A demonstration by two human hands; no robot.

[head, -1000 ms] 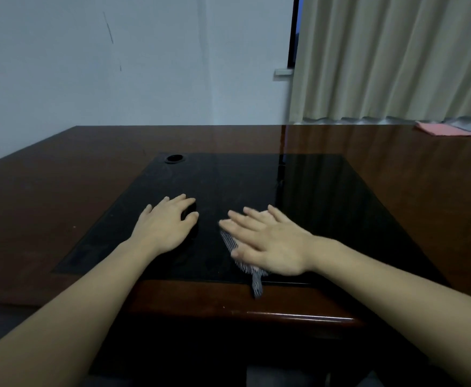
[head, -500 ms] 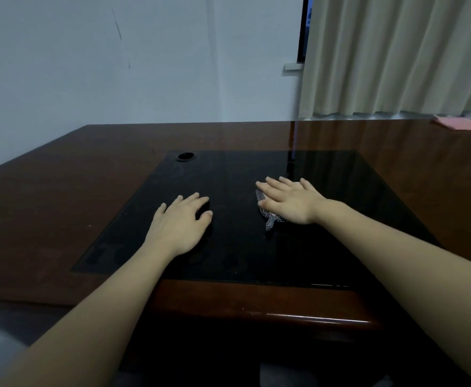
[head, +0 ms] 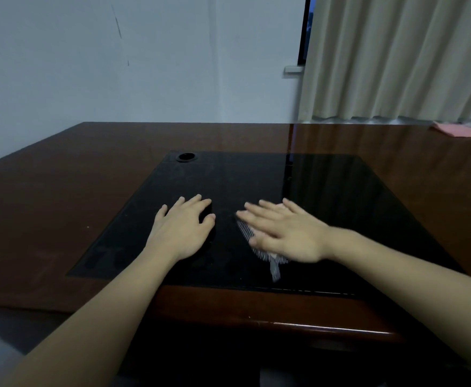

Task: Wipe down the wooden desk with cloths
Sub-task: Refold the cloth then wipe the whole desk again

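Fingers straight and flat, my right hand (head: 287, 233) presses a grey-and-white patterned cloth (head: 259, 247) onto the black glass panel (head: 256, 180) set into the wooden desk (head: 61, 191); the hand is slightly blurred, and one corner of the cloth trails out toward the desk's near edge. My left hand (head: 184, 227) lies beside it, apart from the cloth, palm down on the same glass with the fingers relaxed and holding nothing. The glass is dark and glossy, with faint smudges near my left wrist. A round black cable hole (head: 186, 156) sits at its far left corner. Around the panel the desk is polished reddish-brown wood that mirrors the beige curtain (head: 396, 57) hanging at the back right. A pink cloth (head: 457, 130) lies at the far right edge of the desk. A plain pale wall (head: 117, 65) stands behind the desk, with a dark window frame (head: 303, 29) beside the curtain. No writing or labels can be read anywhere.
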